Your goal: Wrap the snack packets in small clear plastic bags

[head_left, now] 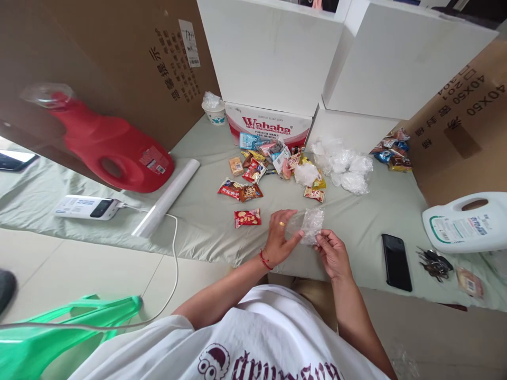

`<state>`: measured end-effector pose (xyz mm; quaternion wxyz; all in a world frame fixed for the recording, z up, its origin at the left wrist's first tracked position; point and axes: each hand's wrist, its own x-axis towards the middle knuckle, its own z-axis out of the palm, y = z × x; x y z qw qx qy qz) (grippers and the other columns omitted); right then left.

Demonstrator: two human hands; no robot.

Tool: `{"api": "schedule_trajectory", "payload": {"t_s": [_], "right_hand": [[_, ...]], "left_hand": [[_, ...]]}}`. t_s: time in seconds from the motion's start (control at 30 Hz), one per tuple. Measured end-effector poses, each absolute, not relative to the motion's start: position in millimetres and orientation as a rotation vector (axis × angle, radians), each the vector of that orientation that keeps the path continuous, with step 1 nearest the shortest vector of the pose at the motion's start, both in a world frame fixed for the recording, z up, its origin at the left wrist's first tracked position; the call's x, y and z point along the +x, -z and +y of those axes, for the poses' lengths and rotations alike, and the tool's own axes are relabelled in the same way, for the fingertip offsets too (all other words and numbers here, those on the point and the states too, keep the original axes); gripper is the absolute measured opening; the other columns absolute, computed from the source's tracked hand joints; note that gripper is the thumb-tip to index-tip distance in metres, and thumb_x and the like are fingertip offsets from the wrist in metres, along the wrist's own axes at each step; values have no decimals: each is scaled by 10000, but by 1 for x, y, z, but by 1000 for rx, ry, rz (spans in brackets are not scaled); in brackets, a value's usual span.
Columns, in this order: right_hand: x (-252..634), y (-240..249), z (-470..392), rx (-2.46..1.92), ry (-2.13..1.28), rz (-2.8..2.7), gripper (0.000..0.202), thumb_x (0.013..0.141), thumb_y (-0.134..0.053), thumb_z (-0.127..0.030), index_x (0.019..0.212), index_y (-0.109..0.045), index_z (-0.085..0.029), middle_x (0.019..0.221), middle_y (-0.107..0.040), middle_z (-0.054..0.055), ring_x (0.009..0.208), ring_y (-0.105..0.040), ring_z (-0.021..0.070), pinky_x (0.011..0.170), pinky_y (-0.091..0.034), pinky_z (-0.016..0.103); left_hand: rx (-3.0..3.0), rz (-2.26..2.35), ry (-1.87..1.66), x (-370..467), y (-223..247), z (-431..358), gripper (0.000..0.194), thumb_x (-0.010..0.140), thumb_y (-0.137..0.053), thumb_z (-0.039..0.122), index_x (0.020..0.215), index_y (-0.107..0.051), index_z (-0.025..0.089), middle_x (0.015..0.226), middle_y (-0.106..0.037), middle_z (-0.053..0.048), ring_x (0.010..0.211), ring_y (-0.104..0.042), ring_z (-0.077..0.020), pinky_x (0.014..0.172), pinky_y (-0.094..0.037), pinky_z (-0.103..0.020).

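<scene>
At twelve o'clock from the body, clear plastic (313,226) was pinched at its five-o'clock corner by the nearly closed right hand (334,254); the half-open left hand (278,240) touched its nine-o'clock side, presumably to steady the limp film.

Solid red is noted on the jug (119,150); plain pale green is observed on the cloth (206,206); bright green is recorded on the stool (71,327).

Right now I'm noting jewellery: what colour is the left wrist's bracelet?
The bracelet is red; it shows best in the head view, the only one.
</scene>
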<state>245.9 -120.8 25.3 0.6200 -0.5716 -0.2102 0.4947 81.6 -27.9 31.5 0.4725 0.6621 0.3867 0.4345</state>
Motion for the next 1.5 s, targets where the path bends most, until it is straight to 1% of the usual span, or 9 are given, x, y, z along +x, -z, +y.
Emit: {"api": "schedule_trajectory", "payload": {"t_s": [0.13, 0.23, 0.53, 0.73, 0.83, 0.9, 1.13, 1.3, 1.5], "right_hand": [[243, -23, -120, -1315, -1173, -493, 368, 689, -913, -473, 877, -729, -215, 770, -606, -15, 681, -503, 99, 617, -456, 221], [246, -22, -119, -1264, -1174, -427, 346, 704, -911, -455, 858, -717, -213, 748, -581, -23, 668, -481, 91, 589, -436, 207], [256, -18, -122, -1187, -1204, -319, 360, 706, -905, -431, 771, -627, -211, 699, -487, -42, 631, -425, 88, 540, -394, 202], [250, -21, -120, -1302, -1109, -482, 362, 732, -865, -498, 794, -640, -220, 713, -526, -33, 628, -441, 101, 547, -378, 230], [251, -21, -120, -1344, -1107, -525, 391, 724, -853, -540, 789, -631, -225, 701, -529, -33, 617, -439, 109, 548, -371, 244], [252, -21, -120, -1401, -1084, -539, 412, 709, -852, -571, 790, -642, -226, 701, -546, -28, 621, -449, 117, 550, -372, 250], [245, -26, -104, -1544, -939, -724, 533, 799, -730, -685, 1098, -742, -244, 977, -714, 44, 895, -604, 194, 751, -472, 293], [235, -21, -84, -1445, -1160, -683, 466, 672, -864, -603, 856, -726, -198, 713, -643, -7, 635, -509, 127, 590, -410, 249], [262, -20, -86, -1340, -1248, -541, 455, 597, -930, -532, 826, -706, -209, 683, -613, -30, 590, -486, 106, 567, -419, 240]], "left_hand": [[1722, 848, -834, 84, -28, -28, 284, 817, -763, 447, 978, -730, 215, 901, -728, -64, 1038, -606, -275, 1013, -392, -437], [1360, 802, -809, 84, -18, -23, 336, 853, -716, 525, 825, -692, 190, 777, -666, -23, 805, -581, -188, 822, -435, -339], [658, 573, -852, 60, -21, 0, 334, 693, -870, 418, 786, -646, 189, 901, -708, -30, 878, -624, -150, 809, -443, -262], [866, 673, -705, 63, -24, -5, 562, 720, -777, 677, 963, -649, 187, 845, -706, -44, 809, -639, -184, 766, -450, -301], [1006, 779, -699, 67, -23, -6, 533, 645, -858, 620, 833, -625, 179, 684, -601, 25, 647, -515, -118, 655, -376, -257], [1025, 813, -755, 68, -22, -7, 509, 697, -807, 643, 779, -602, 185, 587, -486, 63, 562, -399, -90, 585, -300, -245], [1169, 781, -717, 65, -31, -18, 590, 812, -652, 739, 925, -711, 163, 559, -311, 82, 525, -232, -85, 529, -175, -255], [1219, 730, -638, 54, -37, -21, 667, 864, -554, 772, 1010, -753, 153, 539, -337, 69, 523, -275, -100, 536, -217, -262], [1081, 844, -709, 22, -36, -3, 614, 851, -562, 775, 823, -761, 196, 518, -301, 46, 490, -233, -119, 505, -210, -285]]}}
